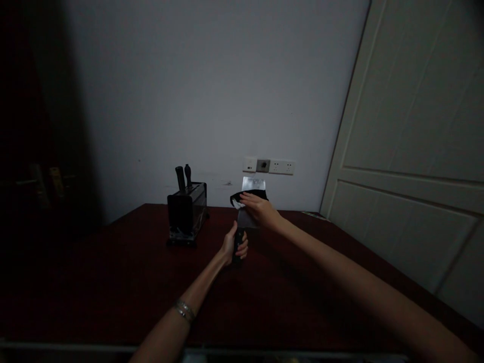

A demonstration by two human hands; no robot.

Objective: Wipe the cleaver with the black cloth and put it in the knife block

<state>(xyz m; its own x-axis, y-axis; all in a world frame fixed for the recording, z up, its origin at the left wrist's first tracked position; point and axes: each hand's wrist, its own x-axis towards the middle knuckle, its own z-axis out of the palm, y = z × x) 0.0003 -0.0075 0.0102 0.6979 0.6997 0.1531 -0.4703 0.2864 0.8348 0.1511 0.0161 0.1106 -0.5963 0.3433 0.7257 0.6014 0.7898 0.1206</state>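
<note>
My left hand (235, 246) is closed round the dark handle of a broad cleaver (252, 184), which stands upright above the dark red table (113, 282). My right hand (260, 209) presses a black and white cloth (242, 198) against the flat of the steel blade, fingers wrapped over it. Bracelets sit on my left wrist.
A black knife block (187, 213) with two dark handles sticking up stands on the table left of my hands. A row of wall sockets (269, 166) is on the white wall behind. A pale panelled door (416, 151) fills the right side. The left is dark.
</note>
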